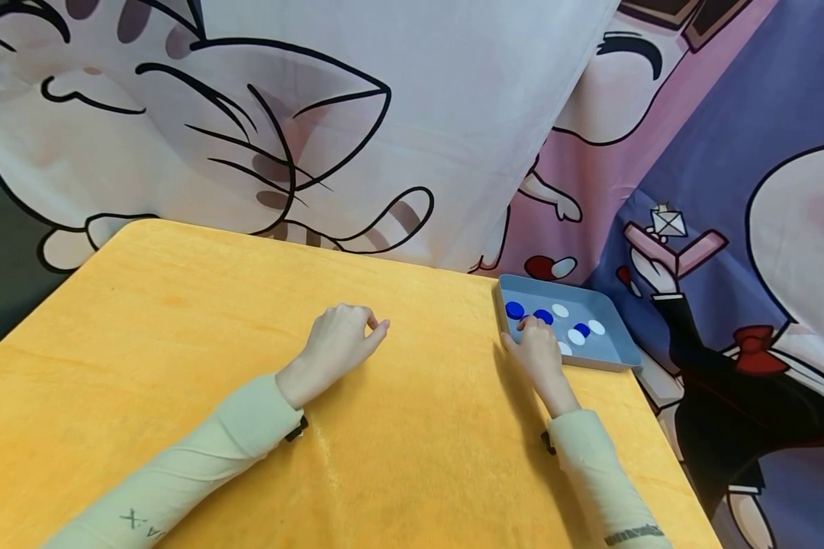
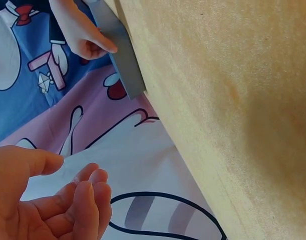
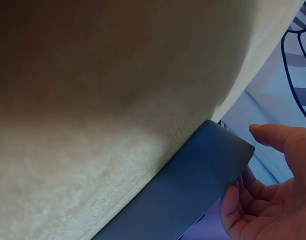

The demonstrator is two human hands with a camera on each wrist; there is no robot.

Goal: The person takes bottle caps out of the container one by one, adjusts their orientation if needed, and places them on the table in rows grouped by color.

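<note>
In the head view a grey-blue tray (image 1: 607, 352) sits at the table's far right corner. Several flat round pieces lie in it, among them a blue disc (image 1: 514, 310) and a white disc (image 1: 596, 327). My right hand (image 1: 537, 354) reaches over the tray's near left side, fingers bent down beside the blue discs. In the right wrist view the thumb (image 3: 270, 136) stands apart from the fingers; the tray wall (image 3: 193, 175) partly hides the fingertips. My left hand (image 1: 339, 339) hovers above the middle of the table, loosely curled and holding nothing.
A yellow table (image 1: 178, 343) spreads under both hands. Behind it hangs a printed cartoon cloth (image 1: 467, 152), which continues down the right side next to the tray. The table's right edge runs close beside the tray.
</note>
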